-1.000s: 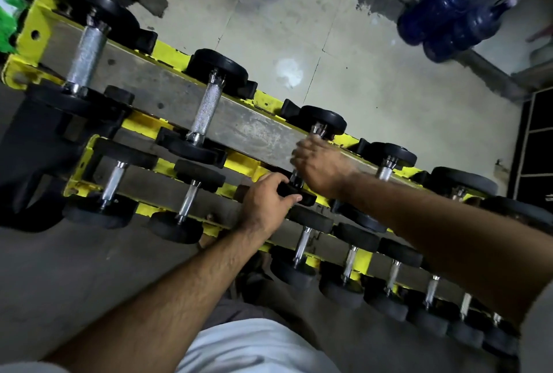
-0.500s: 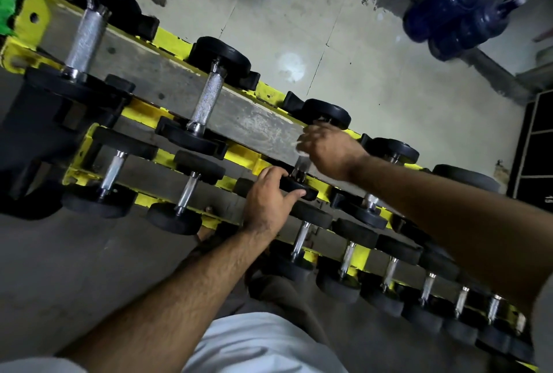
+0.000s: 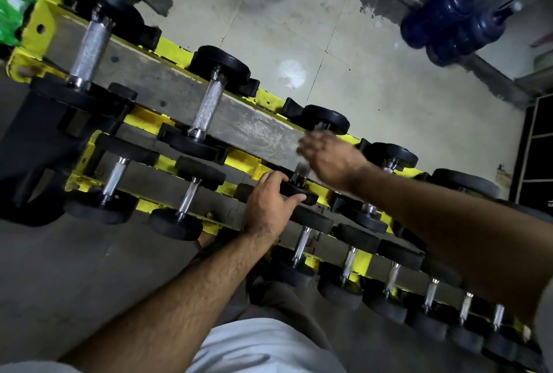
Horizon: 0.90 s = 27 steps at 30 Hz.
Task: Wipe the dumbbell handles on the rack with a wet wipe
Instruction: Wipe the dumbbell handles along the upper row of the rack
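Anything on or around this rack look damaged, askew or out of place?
Yellow paint on the rack is chipped along the rail edges, and a pale smudge marks the floor behind it. The dumbbells sit evenly in their cradles.

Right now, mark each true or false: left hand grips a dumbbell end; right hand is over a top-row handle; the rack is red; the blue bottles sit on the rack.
1. The left hand grips a black dumbbell end. True.
2. The right hand is over a top-row handle. True.
3. The rack is red. False: it is yellow.
4. The blue bottles sit on the rack. False: they are on the floor.
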Available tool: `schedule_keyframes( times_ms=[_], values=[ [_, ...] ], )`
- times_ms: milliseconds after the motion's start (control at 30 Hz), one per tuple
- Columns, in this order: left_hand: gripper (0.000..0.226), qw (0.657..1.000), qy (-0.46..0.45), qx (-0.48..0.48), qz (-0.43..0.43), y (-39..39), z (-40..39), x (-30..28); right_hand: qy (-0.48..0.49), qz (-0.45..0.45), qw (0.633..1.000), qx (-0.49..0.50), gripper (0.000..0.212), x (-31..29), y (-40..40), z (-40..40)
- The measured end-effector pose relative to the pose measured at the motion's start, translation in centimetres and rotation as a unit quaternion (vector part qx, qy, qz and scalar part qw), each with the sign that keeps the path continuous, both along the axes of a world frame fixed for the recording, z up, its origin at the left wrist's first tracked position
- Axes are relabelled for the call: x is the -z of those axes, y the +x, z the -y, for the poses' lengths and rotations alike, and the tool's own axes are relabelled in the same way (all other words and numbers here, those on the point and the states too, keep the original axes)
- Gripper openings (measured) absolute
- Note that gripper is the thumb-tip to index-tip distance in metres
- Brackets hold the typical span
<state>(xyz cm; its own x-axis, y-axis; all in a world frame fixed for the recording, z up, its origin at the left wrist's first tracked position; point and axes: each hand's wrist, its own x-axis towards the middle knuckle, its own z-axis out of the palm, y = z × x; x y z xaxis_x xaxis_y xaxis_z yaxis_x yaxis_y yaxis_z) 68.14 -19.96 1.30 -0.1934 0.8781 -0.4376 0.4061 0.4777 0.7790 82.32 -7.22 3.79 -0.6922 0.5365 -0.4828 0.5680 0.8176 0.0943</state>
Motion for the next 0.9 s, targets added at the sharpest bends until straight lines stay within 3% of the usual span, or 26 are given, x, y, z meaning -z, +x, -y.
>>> schedule_keyframes(
  times_ms=[67,200,300,467,600,733,833,900],
  values=[
    [0.048,1.000,0.005,0.001,0.001,-0.1,0.0,0.1,0.021,0.015,0.999,0.044,0.048,-0.4,-0.5,-0.4],
    [0.047,1.000,0.000,0.002,0.005,-0.1,0.0,-0.1,-0.027,0.014,1.000,-0.003,0.052,-0.5,-0.5,0.7],
    [0.046,1.000,0.005,-0.004,0.005,0.0,0.0,0.3,0.009,0.016,0.998,0.060,0.054,-0.9,-0.1,-0.6],
    [0.044,1.000,0.014,-0.006,0.012,-0.1,0.0,0.4,-0.101,-0.010,0.992,-0.068,0.044,0.0,0.2,1.3],
    [0.046,1.000,0.017,-0.010,0.010,-0.2,0.0,0.7,-0.030,-0.038,0.999,-0.002,0.048,0.3,1.0,0.7],
    [0.045,1.000,0.023,-0.006,0.009,-0.4,0.0,0.8,-0.078,-0.036,0.993,-0.080,0.044,0.9,0.9,2.2],
    [0.045,1.000,0.019,-0.003,0.009,-0.4,0.0,1.0,0.014,-0.040,0.999,0.009,0.046,0.3,1.0,-0.4],
    [0.046,1.000,0.023,-0.002,0.005,-0.6,-0.1,1.2,0.026,-0.015,0.999,0.025,0.049,0.5,0.2,-0.5]
  ],
)
